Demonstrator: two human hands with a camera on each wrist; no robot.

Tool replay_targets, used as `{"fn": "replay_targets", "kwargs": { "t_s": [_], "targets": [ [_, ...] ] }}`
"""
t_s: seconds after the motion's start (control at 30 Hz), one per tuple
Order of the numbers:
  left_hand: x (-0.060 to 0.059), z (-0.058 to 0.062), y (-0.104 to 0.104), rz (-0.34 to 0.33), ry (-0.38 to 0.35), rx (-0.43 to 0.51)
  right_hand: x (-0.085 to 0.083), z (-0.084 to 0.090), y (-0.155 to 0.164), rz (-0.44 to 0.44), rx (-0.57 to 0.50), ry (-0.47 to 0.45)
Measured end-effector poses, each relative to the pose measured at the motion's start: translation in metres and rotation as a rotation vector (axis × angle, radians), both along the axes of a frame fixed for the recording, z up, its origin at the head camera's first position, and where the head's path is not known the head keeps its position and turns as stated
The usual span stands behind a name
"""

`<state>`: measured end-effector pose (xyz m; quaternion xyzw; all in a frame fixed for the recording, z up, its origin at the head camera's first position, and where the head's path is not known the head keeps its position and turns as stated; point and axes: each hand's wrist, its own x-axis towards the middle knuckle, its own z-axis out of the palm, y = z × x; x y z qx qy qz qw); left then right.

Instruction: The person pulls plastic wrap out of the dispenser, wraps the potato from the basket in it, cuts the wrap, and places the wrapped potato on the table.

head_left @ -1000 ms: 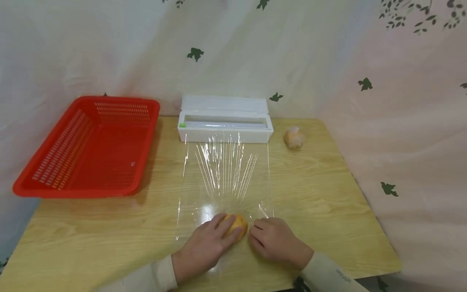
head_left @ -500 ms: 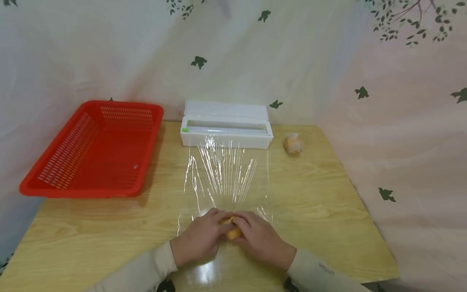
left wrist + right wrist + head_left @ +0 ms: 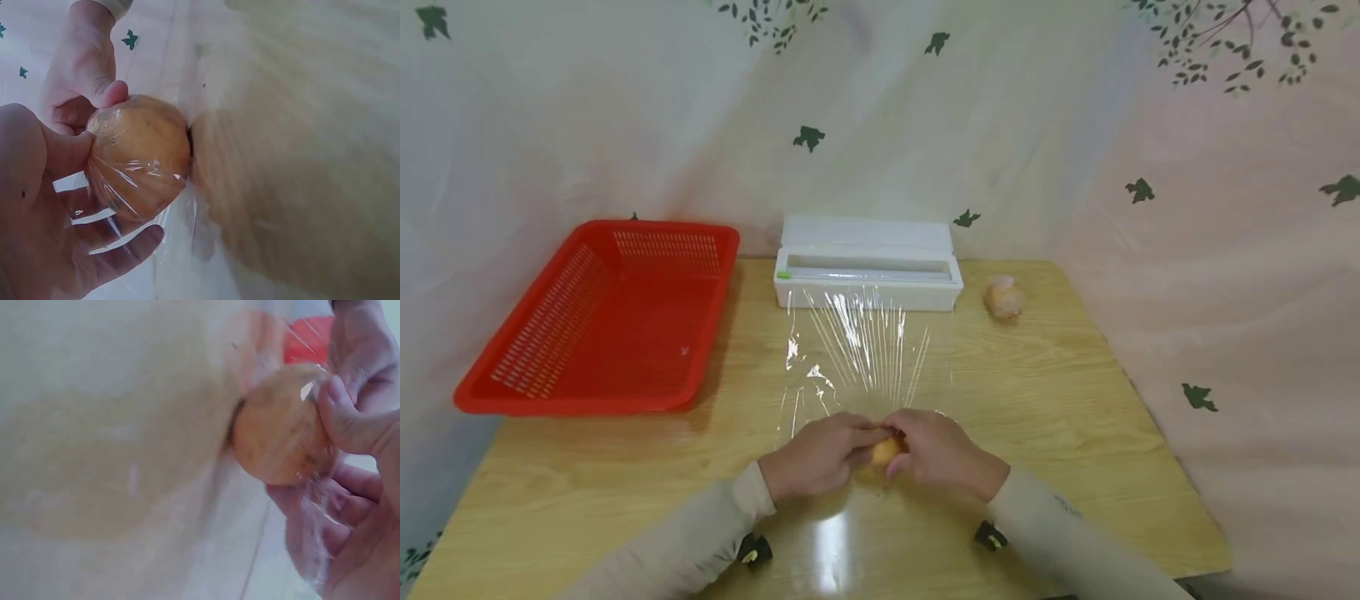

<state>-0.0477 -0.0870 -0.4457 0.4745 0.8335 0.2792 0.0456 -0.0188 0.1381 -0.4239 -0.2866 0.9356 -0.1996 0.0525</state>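
Observation:
A potato (image 3: 887,452), round and yellow-orange with small dark spots, sits low over the near part of the table, with clear cling film around it. My left hand (image 3: 822,454) grips its left side; in the left wrist view the thumb touches the potato (image 3: 142,156) and the fingers lie behind shiny film. From the right, my right hand (image 3: 945,454) holds it, thumb pressed on the skin and fingers curled beneath with bunched film (image 3: 315,531). The sheet of cling film (image 3: 868,350) runs creased from the hands back to a white dispenser box (image 3: 872,296).
The dispenser's lid (image 3: 867,235) stands up against the patterned backdrop. A red plastic basket (image 3: 598,407) stands at the left. To the right of the dispenser lies a film-wrapped round item (image 3: 1003,298). The wooden table (image 3: 1060,433) has its right edge beside the curtain.
My right hand has come from beside the potato onto it, and both hands now hold it together. The potato and the hands have shifted slightly away from me, and the film's creases have changed.

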Motion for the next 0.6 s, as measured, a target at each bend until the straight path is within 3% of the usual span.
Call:
{"fn": "replay_targets", "kwargs": {
  "t_s": [0.13, 0.2, 0.3, 0.43, 0.53, 0.6],
  "targets": [
    [-0.005, 0.004, -0.001, -0.028, -0.024, -0.041, -0.011, 0.001, 0.001, -0.044, -0.092, -0.206],
    [-0.004, 0.007, -0.001, -0.01, 0.036, -0.036, -0.016, 0.003, 0.003, -0.034, -0.155, -0.288],
    [0.001, 0.016, 0.0, 0.066, 0.289, 0.046, -0.023, 0.007, 0.006, -0.019, -0.226, -0.362],
    [0.024, 0.014, 0.005, 0.118, 0.663, 0.12, -0.027, 0.001, 0.011, -0.037, -0.261, -0.402],
    [0.042, 0.006, 0.009, 0.109, 0.786, 0.005, -0.032, 0.0, 0.013, -0.027, -0.256, -0.395],
    [0.05, -0.001, 0.011, 0.152, 0.791, -0.113, -0.036, 0.0, 0.014, -0.007, -0.268, -0.418]
  ]
}}
